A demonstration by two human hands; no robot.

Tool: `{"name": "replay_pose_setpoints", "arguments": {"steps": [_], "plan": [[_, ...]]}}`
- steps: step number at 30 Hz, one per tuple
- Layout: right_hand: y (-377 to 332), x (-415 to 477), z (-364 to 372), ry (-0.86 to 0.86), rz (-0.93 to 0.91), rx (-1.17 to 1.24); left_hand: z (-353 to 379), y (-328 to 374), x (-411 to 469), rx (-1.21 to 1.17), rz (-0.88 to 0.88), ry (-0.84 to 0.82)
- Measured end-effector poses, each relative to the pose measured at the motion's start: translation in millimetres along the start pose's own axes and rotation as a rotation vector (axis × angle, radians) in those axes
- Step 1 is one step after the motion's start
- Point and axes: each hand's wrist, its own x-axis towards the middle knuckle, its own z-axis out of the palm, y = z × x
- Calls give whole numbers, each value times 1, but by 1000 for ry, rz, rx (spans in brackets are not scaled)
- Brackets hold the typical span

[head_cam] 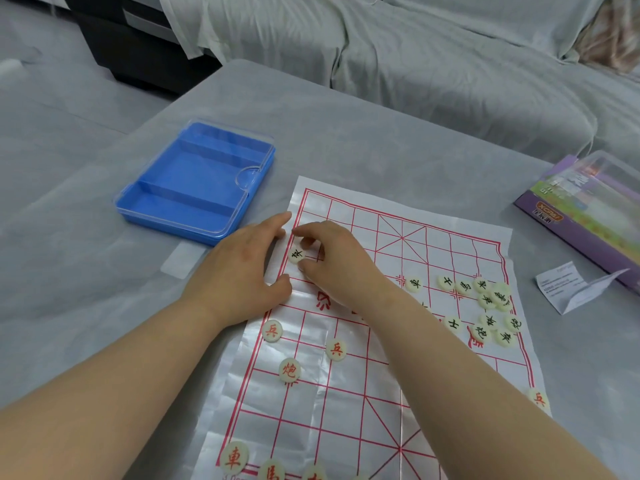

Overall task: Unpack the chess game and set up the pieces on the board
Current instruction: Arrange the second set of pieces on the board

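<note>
The right hand (pixel 330 259) pinches a round cream black-lettered piece (pixel 296 254) at its nine o'clock; the flat left hand (pixel 239 273) presses the red-lined plastic board (pixel 450 258).

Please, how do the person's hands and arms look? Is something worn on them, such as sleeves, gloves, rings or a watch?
Nothing worn shows. The left hand and the right hand are bare, with no gloves or rings visible. The left forearm and the right forearm are bare too: no sleeve, watch or bracelet in view.
</note>
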Motion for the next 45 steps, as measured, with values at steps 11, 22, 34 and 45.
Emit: {"name": "replay_pose_setpoints", "arguments": {"steps": [11,22,34,45], "plan": [[-2,7,9,94,27,-101,0,1,-1,37,5,18],[57,-54,-63,135,227,-82,-4,9,-1,124,21,-24],[72,-63,-68,23,306,-311,-5,17,-3,202,-31,-70],[72,-85,-62,-42,260,-364,-5,17,-3,197,-46,-82]]}}
